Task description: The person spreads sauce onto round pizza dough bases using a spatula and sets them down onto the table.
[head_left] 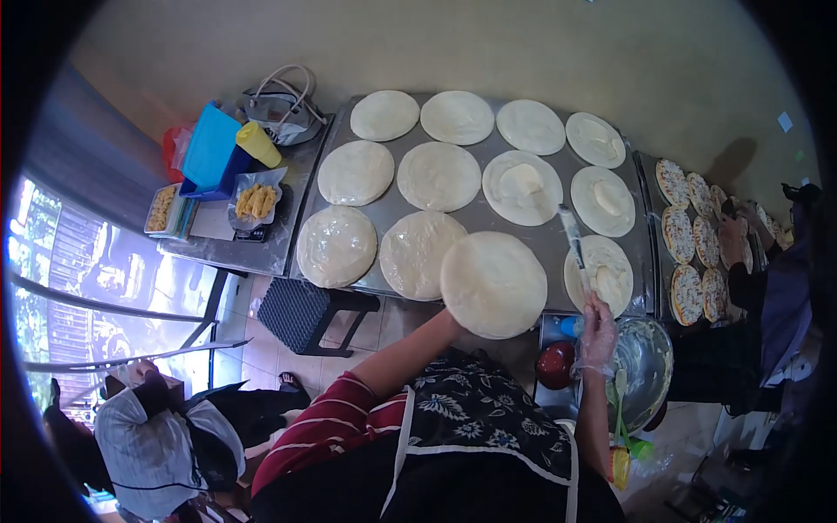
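Observation:
A round flat dough disc [493, 285] rests on top of my left hand, which is hidden beneath it; only the forearm shows. My right hand [598, 336], in a clear plastic glove, is closed round the handle of a spatula [571, 234]. The spatula's blade is raised over the metal table [375, 281], between dough discs. Below it, a dough disc [598, 275] bears pale cream. Cream also lies on the discs at the right, such as this one [521, 187]. Several discs to the left look plain or glossy.
A metal bowl [641, 370] with cream and a red bowl [555, 364] stand near my right hand. At the right, a co-worker's hands reach over topped pizzas [678, 234]. A stool [301, 316], a blue box [218, 166] and another person [144, 444] are at the left.

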A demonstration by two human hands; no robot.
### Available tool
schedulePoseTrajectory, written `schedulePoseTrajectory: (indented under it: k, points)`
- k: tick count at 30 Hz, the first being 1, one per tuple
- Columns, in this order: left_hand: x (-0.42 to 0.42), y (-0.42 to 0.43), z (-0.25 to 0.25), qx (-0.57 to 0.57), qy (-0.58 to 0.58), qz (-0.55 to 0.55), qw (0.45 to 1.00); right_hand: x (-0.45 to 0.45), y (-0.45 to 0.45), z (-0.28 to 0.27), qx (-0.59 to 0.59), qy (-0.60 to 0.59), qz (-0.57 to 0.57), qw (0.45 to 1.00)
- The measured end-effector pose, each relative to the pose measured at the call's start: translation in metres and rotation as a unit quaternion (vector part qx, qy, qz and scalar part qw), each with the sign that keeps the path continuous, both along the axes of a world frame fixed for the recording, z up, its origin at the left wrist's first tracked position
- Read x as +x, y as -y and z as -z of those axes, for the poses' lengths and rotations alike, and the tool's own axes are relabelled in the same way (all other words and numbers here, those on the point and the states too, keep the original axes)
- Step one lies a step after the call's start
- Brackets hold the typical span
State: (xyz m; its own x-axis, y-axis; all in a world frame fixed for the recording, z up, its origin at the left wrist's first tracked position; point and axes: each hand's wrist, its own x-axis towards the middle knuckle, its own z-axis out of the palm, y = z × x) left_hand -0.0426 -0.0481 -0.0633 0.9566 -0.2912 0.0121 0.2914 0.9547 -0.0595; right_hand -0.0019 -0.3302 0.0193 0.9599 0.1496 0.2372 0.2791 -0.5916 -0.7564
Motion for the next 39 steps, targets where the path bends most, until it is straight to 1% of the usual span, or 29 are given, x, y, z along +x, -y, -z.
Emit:
schedulePoseTrajectory:
  k: [1, 2, 4, 5, 8, 9, 10, 11, 12, 13, 14, 16, 20, 22, 26, 28, 29, 30, 31, 32, 33, 34, 36, 38, 39]
  points:
    - [0.003, 0.007, 0.01, -0.017, 0.0, -0.003, 1.0, -0.002, 0.006, 0.005, 0.086, -0.05, 0.014, 0.995]
    - [0.004, 0.016, 0.02, -0.034, 0.0, -0.006, 0.999, -0.005, 0.011, 0.008, 0.085, -0.051, 0.018, 0.995]
    - [0.02, 0.036, 0.038, -0.068, 0.0, -0.013, 0.998, -0.012, 0.021, 0.012, 0.138, -0.051, 0.041, 0.988]
    - [0.026, 0.044, 0.046, -0.084, -0.001, -0.017, 0.996, -0.014, 0.026, 0.017, 0.138, -0.052, 0.045, 0.988]
    - [0.023, 0.056, 0.047, -0.119, 0.0, -0.019, 0.993, -0.02, 0.042, 0.034, 0.152, -0.034, 0.043, 0.987]
    - [0.001, 0.054, 0.018, 0.196, 0.07, -0.084, 0.974, -0.024, 0.045, 0.036, 0.154, -0.019, 0.052, 0.986]
    - [-0.013, 0.053, -0.006, 0.49, 0.135, -0.141, 0.849, -0.027, 0.047, 0.038, 0.157, -0.004, 0.061, 0.986]
    - [-0.014, 0.052, -0.019, 0.491, 0.136, -0.137, 0.85, -0.028, 0.051, 0.041, 0.158, -0.005, 0.065, 0.985]
    - [-0.017, 0.052, -0.028, 0.307, -0.115, -0.072, 0.942, -0.031, 0.055, 0.042, 0.155, -0.008, 0.073, 0.985]
    - [-0.018, 0.053, -0.031, 0.09, -0.355, -0.002, 0.93, -0.034, 0.059, 0.044, 0.152, -0.011, 0.081, 0.985]
    - [-0.016, 0.053, -0.029, 0.09, -0.358, -0.001, 0.93, -0.036, 0.061, 0.044, 0.151, -0.014, 0.081, 0.985]
    - [-0.009, 0.053, -0.022, 0.018, -0.365, 0.005, 0.931, -0.035, 0.059, 0.037, 0.182, -0.076, 0.09, 0.976]
    - [-0.014, 0.051, -0.014, 0.039, -0.362, 0.037, 0.931, -0.028, 0.053, 0.033, 0.195, -0.083, 0.082, 0.974]
    - [-0.022, 0.048, -0.018, 0.027, -0.425, 0.049, 0.904, -0.025, 0.051, 0.033, 0.203, -0.056, 0.063, 0.976]
    - [-0.025, 0.048, -0.023, -0.001, -0.425, 0.048, 0.904, -0.031, 0.053, 0.039, 0.226, -0.079, 0.069, 0.969]
    - [-0.027, 0.051, -0.027, 0.068, -0.43, 0.041, 0.899, -0.045, 0.058, 0.05, 0.154, -0.018, 0.061, 0.986]
    - [-0.029, 0.051, -0.023, 0.069, -0.433, 0.045, 0.898, -0.056, 0.065, 0.051, 0.154, -0.021, 0.065, 0.986]
    - [-0.031, 0.049, -0.017, 0.083, -0.444, 0.042, 0.891, -0.069, 0.07, 0.043, 0.045, 0.016, 0.028, 0.998]
    - [-0.034, 0.048, -0.014, 0.097, -0.454, 0.039, 0.885, -0.081, 0.074, 0.035, -0.065, 0.052, -0.011, 0.996]
    - [-0.035, 0.048, -0.012, 0.096, -0.457, 0.042, 0.883, -0.092, 0.078, 0.025, -0.067, 0.048, -0.009, 0.997]
    - [-0.037, 0.048, -0.012, 0.095, -0.457, 0.036, 0.884, -0.103, 0.08, 0.016, -0.165, 0.008, -0.025, 0.986]
    - [-0.038, 0.047, -0.012, 0.094, -0.456, 0.029, 0.884, -0.112, 0.083, 0.012, -0.26, -0.032, -0.042, 0.964]
    - [-0.041, 0.047, -0.012, 0.093, -0.445, 0.037, 0.89, -0.122, 0.093, 0.028, -0.269, -0.02, -0.039, 0.962]
    - [-0.042, 0.047, -0.012, 0.092, -0.433, 0.046, 0.895, -0.13, 0.098, 0.032, -0.367, -0.071, 0.024, 0.927]
    - [-0.042, 0.046, -0.013, 0.084, -0.437, 0.028, 0.895, -0.13, 0.099, 0.032, -0.299, -0.022, 0.054, 0.953]
